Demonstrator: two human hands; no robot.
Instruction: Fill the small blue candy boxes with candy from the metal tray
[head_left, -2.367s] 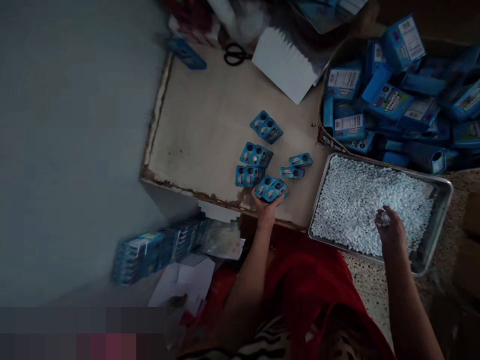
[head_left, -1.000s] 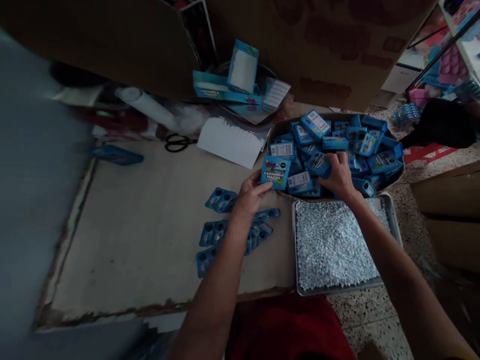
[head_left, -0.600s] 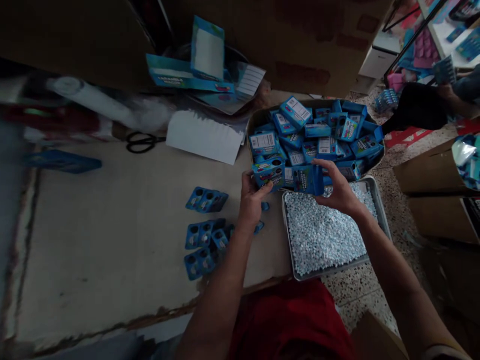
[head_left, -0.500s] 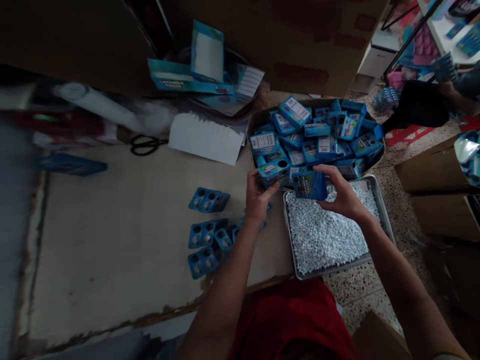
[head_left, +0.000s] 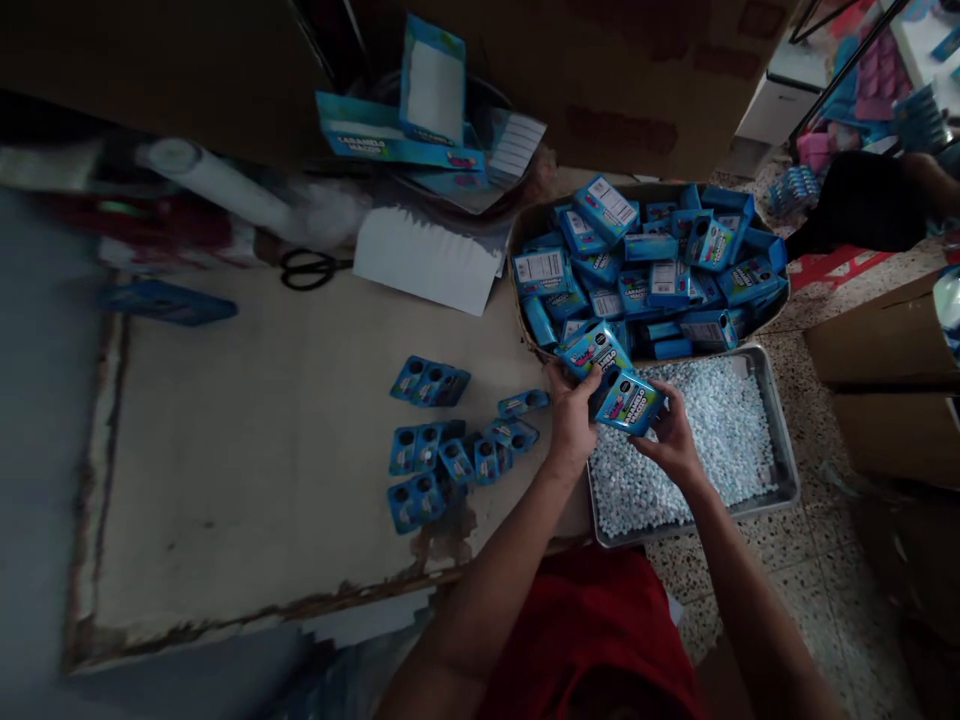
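My left hand is closed on a small blue box, thumb over its lower edge. In my right hand is a second blue box, its printed front facing up. The two boxes overlap and appear to touch, held over the near left corner of a metal tray filled with small pale blue and white pieces. Just behind my hands is a large basket-like container heaped with similar blue boxes. Left of my left hand, several blue packages lie in groups on the table.
Black-handled scissors and a white sheet lie at the table's back. Behind them, a round container holds blue cartons. A flat blue carton is far left. Cardboard boxes stand at right, near another person's arm.
Both hands have come closer together, bringing the two boxes from apart to overlapping, fronts up. The camera view has shifted slightly, and more packages on the table now show beside my left arm.
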